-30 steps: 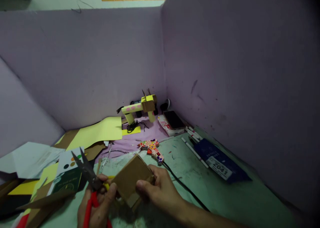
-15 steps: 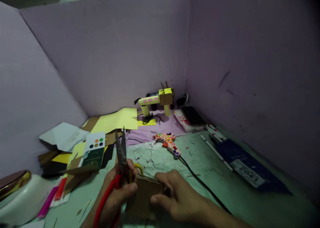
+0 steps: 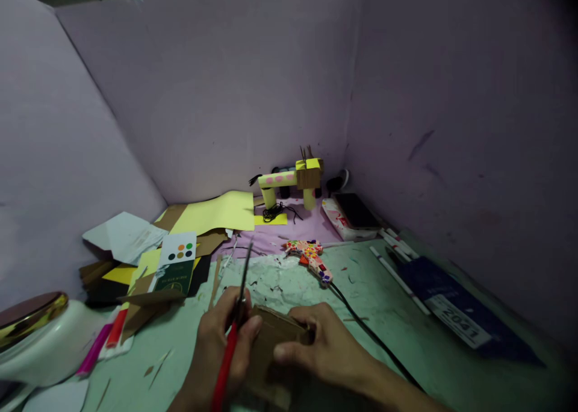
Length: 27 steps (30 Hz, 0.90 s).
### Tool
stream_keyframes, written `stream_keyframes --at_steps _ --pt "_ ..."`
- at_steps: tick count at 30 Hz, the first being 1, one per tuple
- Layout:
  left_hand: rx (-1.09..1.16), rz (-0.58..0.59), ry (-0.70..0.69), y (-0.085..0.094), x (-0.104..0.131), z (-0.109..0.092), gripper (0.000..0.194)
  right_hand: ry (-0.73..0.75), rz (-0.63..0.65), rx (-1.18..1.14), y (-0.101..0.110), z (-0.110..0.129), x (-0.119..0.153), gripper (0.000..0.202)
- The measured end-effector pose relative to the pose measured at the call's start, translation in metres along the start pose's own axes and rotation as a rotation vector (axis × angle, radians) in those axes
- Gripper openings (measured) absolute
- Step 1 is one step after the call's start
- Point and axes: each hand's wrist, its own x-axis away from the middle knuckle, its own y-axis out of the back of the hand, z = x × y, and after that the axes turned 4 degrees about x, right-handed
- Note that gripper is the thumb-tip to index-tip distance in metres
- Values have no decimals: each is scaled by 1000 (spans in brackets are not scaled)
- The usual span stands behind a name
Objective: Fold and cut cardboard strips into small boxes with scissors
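My left hand is closed around the red-handled scissors, whose blades point up and away from me and show edge-on as one narrow line. Whether the blades are apart cannot be made out. A piece of brown cardboard is between my hands, low in the view, its upper edge showing the corrugated layers. My right hand pinches its right side, thumb on the near face and fingers behind. The left fingertips are close to the cardboard's left edge; contact there is unclear.
A flower-patterned glue gun lies ahead, its black cord running toward me. Behind stands a yellow paper giraffe. Paper and cardboard scraps and markers are left; a blue pouch and phone are right.
The scissors have turned, so the parted blades and yellow inner handle seen before no longer show. The cardboard has tilted slightly in my right hand. The whole view has shifted a little left.
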Motion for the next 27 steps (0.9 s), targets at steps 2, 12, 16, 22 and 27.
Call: stream_keyframes --at_steps 2,12,16,22,27 --pt "-19 114 10 3 -8 -1 12 -65 21 -119 4 0 -4 37" --pt "-838 284 312 46 -36 33 24 -143 -199 -494 20 -5 -20 41" --pt "-760 331 283 49 -31 44 21 -196 -205 -537 19 -2 -18 36" --pt "-490 167 308 48 -32 34 29 -219 -232 -493 19 -5 -15 36" --pt "-85 374 219 24 -23 23 47 -116 -278 -271 13 -8 -9 36"
